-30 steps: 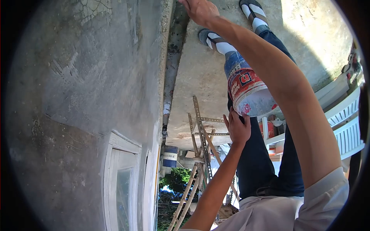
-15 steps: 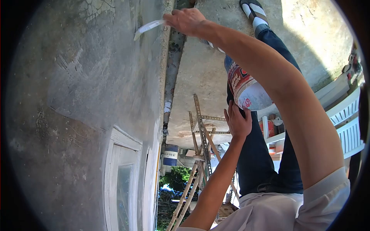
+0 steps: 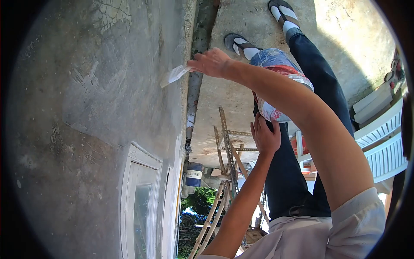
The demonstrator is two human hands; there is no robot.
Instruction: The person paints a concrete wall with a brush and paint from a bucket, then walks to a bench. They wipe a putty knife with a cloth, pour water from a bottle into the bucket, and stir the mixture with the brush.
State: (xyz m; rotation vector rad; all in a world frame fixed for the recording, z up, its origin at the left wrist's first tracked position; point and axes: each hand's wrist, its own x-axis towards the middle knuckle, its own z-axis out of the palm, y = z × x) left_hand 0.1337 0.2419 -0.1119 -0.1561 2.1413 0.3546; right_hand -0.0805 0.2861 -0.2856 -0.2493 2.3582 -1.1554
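A paint bucket [image 3: 282,64] in blue, red and white is in front of my legs, partly covered by my right forearm. My left hand [image 3: 266,136] grips its white end, fingers lying along the surface. Far out to the left, my right hand [image 3: 211,63] is closed round a flat, pale tool [image 3: 176,74]. The tool's tip points at the grey wall [image 3: 108,95], overlapping it in this view; blur leaves me unable to tell whether it is a brush or a scraper. Patchy grey smears and fine cracks mark the wall.
A white-framed window or door [image 3: 140,207] is set in the wall. Behind my body stand a metal frame [image 3: 228,138] and a wooden ladder [image 3: 211,222], with another bucket [image 3: 193,175] close to the wall. White louvred panels [image 3: 386,151] are at the right. A narrow gutter [image 3: 193,93] follows the wall's foot.
My right hand and the pale tool have shifted down the view along the wall. The bucket has tilted, showing more of its blue end, and my other sandalled foot is now visible.
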